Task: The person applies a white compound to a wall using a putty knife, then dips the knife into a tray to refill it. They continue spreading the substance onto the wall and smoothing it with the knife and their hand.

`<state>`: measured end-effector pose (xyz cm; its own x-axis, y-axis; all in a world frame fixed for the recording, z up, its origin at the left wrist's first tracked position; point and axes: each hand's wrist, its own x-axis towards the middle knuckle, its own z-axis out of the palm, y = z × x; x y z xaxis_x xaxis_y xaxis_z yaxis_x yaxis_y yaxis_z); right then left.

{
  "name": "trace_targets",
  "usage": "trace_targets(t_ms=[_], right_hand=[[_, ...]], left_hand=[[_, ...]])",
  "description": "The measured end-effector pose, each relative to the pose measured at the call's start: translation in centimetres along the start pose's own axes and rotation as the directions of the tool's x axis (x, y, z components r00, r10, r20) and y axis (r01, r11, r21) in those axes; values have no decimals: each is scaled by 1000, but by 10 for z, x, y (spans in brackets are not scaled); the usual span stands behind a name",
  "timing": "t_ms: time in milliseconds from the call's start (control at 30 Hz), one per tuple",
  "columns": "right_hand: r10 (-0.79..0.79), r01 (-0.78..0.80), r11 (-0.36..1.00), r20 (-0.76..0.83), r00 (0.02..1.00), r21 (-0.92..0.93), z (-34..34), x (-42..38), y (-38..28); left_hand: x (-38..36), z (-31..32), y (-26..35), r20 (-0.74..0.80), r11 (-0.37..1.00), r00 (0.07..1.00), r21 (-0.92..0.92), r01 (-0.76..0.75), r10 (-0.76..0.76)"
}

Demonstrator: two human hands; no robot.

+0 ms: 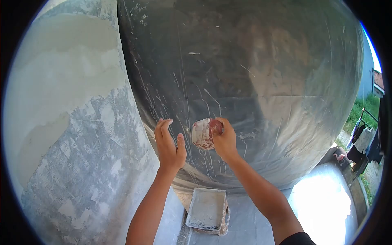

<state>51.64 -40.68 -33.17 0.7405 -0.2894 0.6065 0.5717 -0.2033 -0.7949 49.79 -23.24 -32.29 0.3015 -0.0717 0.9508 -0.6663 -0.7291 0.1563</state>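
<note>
Near the middle of the view, my right hand (225,140) grips a small reddish scraper (203,134) by its right edge. Whitish paste covers much of the scraper's face. To its left is my left hand (170,146), raised with thumb and fingers apart and nothing in it. Both hands are in front of a large dark plastic sheet (204,61) streaked with white splashes. Below them a rectangular tray (207,209), its rim and inside coated with pale material, rests on a support.
A grey wall (81,134) with smooth pale patches rises on the left. Bright light falls on the grey floor (322,200) at the lower right. Clothes (364,141) hang on a rack at the far right, beside grass and a low ledge.
</note>
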Motion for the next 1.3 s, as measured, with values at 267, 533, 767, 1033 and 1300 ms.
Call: trace_targets(t_ms=[267, 533, 767, 1033, 1300], right_hand=[[107, -98, 983, 47, 993, -152, 30, -42, 112], [332, -308, 924, 77, 940, -229, 58, -105, 187], [447, -380, 868, 170, 878, -319, 53, -149, 271], [685, -580, 682, 110, 721, -446, 55, -206, 361], [695, -478, 671, 256, 672, -567, 52, -274, 425]], left_hand=[[-97, 40, -59, 146, 977, 970, -57, 204, -193], [-201, 76, -109, 310, 908, 877, -88, 410, -367], [-294, 107, -120, 403, 789, 732, -37, 613, -550], [-395, 132, -127, 449, 659, 546, 140, 739, -707], [-486, 136, -124, 501, 573, 395, 271, 773, -770]])
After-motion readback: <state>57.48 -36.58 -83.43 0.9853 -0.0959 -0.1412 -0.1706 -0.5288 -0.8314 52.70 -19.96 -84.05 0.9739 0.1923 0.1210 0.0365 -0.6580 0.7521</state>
